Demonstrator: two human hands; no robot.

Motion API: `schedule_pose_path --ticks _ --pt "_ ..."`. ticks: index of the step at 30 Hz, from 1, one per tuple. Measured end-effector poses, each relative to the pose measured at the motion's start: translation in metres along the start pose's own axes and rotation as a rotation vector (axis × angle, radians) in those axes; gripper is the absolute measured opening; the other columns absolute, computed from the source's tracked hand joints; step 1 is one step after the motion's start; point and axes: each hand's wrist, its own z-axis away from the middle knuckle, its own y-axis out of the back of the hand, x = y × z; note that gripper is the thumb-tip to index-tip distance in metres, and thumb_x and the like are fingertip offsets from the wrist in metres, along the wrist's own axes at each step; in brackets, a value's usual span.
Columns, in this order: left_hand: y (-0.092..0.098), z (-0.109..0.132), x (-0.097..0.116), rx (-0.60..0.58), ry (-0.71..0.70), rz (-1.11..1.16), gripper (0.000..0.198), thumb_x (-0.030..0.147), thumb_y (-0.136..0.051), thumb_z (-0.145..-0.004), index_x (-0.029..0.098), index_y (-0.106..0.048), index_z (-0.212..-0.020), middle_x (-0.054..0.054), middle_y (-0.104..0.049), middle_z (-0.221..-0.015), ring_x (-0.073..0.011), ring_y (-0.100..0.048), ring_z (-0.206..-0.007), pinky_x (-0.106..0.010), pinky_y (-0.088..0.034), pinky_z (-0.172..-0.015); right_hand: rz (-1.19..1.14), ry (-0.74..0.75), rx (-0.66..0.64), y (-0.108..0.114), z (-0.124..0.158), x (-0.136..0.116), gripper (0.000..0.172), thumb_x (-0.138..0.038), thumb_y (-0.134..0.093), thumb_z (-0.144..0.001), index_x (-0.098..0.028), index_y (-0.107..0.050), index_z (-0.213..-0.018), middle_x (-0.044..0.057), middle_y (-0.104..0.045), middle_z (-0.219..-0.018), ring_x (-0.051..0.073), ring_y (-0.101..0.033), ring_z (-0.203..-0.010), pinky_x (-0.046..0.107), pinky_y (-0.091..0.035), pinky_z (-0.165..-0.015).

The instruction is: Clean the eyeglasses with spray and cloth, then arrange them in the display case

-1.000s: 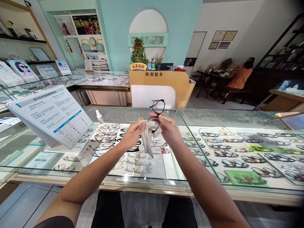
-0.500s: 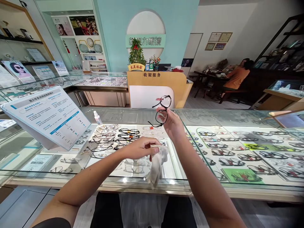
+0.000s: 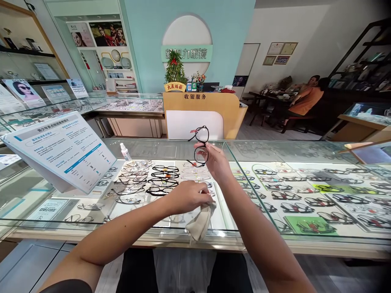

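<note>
1. The black-framed glasses [image 3: 200,145] are held up in the right hand [image 3: 215,162], above the glass counter [image 3: 275,148] and roughly at 12 o'clock from the person. They're turned on end, so the long axis of the frame runs close to vertical: one lens is stacked over the other, with the upper one tipped slightly toward 1 o'clock.

2. The grip is a closed pinch by the right hand around the middle of the frame, near the bridge. A temple arm can be seen sticking out toward 9 o'clock from the upper lens, with a small reddish tag on it. The second temple is seen lower down, poking out toward 8 o'clock.

3. The left hand [image 3: 187,197] is lower, at about 6 o'clock from the glasses and well apart from them. It's closed down on a pale grey cloth [image 3: 200,221], which is bunched under the fingers and hangs off toward 5 o'clock, over the near edge of the counter.

4. Hard to make out: the exact fingertip contact on the frame is hidden by the fingers themselves, and the writing on the tag can't be read.

5. A small spray bottle [image 3: 124,151] is stood on the counter at 10 o'clock from the left hand, beside a tilted info board [image 3: 61,148]. Rows of frames are laid out under the glass.

6. A person in an orange top [image 3: 304,101] is seated far off at 2 o'clock.
</note>
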Motion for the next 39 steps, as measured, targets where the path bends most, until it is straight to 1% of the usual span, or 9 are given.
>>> schedule_pose_path --ticks 7,14,17,20,24,28,31,35,39 --pt "-0.014 0.0 0.007 -0.045 -0.076 -0.042 0.021 0.026 -0.065 -0.111 0.031 -0.083 -0.12 0.0 -0.082 -0.11 -0.016 -0.07 -0.077 -0.034 -0.039 -0.065 0.022 -0.013 -0.043 0.001 0.001 0.002 0.036 -0.062 -0.09 -0.081 -0.027 -0.085 -0.083 0.007 -0.082 -0.105 0.025 -0.067 -0.107 0.037 -0.055 -0.09" --pt "-0.01 -0.005 0.012 -0.016 -0.192 0.046 0.026 0.036 -0.057 -0.115 0.025 -0.08 -0.124 -0.003 -0.084 -0.105 -0.0178 -0.073 -0.097 -0.036 -0.041 -0.074 0.086 -0.002 -0.082 0.001 0.002 0.0 0.037 -0.064 -0.084 -0.086 -0.027 -0.086 -0.084 0.008 -0.083 -0.106 0.027 -0.067 -0.111 0.038 -0.055 -0.09" --pt "-0.001 -0.003 0.006 0.207 -0.185 0.009 0.023 0.035 -0.06 -0.113 0.022 -0.078 -0.111 -0.004 -0.08 -0.091 -0.0186 -0.068 -0.087 -0.038 -0.041 -0.076 0.092 -0.002 -0.092 0.0 0.003 -0.003 0.035 -0.061 -0.082 -0.087 -0.027 -0.085 -0.083 0.009 -0.083 -0.104 0.029 -0.069 -0.113 0.039 -0.055 -0.09" --pt "0.014 0.003 -0.009 0.652 -0.055 -0.071 0.012 0.029 -0.065 -0.107 0.022 -0.075 -0.105 -0.002 -0.072 -0.085 -0.0185 -0.062 -0.078 -0.037 -0.043 -0.077 0.119 -0.002 -0.114 0.002 0.004 -0.006 0.034 -0.059 -0.08 -0.088 -0.026 -0.086 -0.082 0.008 -0.083 -0.099 0.031 -0.07 -0.113 0.04 -0.056 -0.096" --pt "0.045 0.009 -0.038 1.053 0.171 -0.297 0.038 0.037 -0.075 -0.099 0.022 -0.068 -0.133 -0.011 -0.072 -0.116 -0.0266 -0.069 -0.107 -0.042 -0.053 -0.094 0.197 0.011 -0.21 0.005 0.006 -0.013 0.036 -0.058 -0.078 -0.088 -0.025 -0.085 -0.076 0.008 -0.081 -0.1 0.03 -0.072 -0.109 0.039 -0.054 -0.1" --pt "0.083 0.006 -0.059 0.962 0.203 -0.323 0.088 0.065 -0.077 -0.094 0.025 -0.045 -0.165 -0.019 -0.063 -0.156 -0.0364 -0.062 -0.144 -0.056 -0.049 -0.12 0.322 0.062 -0.35 -0.002 0.005 -0.04 0.04 -0.057 -0.075 -0.094 -0.024 -0.085 -0.074 0.007 -0.078 -0.098 0.028 -0.071 -0.101 0.04 -0.054 -0.101" --pt "0.112 -0.002 -0.061 0.871 0.176 -0.234 0.104 0.078 -0.078 -0.089 0.027 -0.038 -0.171 -0.021 -0.054 -0.17 -0.039 -0.052 -0.159 -0.06 -0.043 -0.129 0.424 0.144 -0.448 -0.014 0.001 -0.074 0.041 -0.057 -0.072 -0.098 -0.026 -0.084 -0.074 0.007 -0.078 -0.098 0.028 -0.07 -0.101 0.043 -0.054 -0.103" --pt "0.147 -0.016 -0.054 0.772 0.197 -0.169 0.094 0.08 -0.077 -0.09 0.026 -0.053 -0.163 -0.018 -0.064 -0.162 -0.0368 -0.06 -0.152 -0.058 -0.048 -0.127 0.546 0.285 -0.519 -0.028 -0.005 -0.119 0.039 -0.049 -0.069 -0.102 -0.026 -0.082 -0.073 0.006 -0.076 -0.097 0.026 -0.069 -0.098 0.042 -0.054 -0.101" --pt "0.17 -0.027 -0.045 0.833 0.182 -0.173 0.077 0.075 -0.078 -0.093 0.023 -0.065 -0.149 -0.015 -0.076 -0.144 -0.0339 -0.072 -0.136 -0.051 -0.059 -0.115 0.62 0.36 -0.534 -0.033 -0.006 -0.151 0.042 -0.045 -0.066 -0.104 -0.025 -0.078 -0.07 0.006 -0.075 -0.093 0.025 -0.068 -0.096 0.04 -0.055 -0.092"
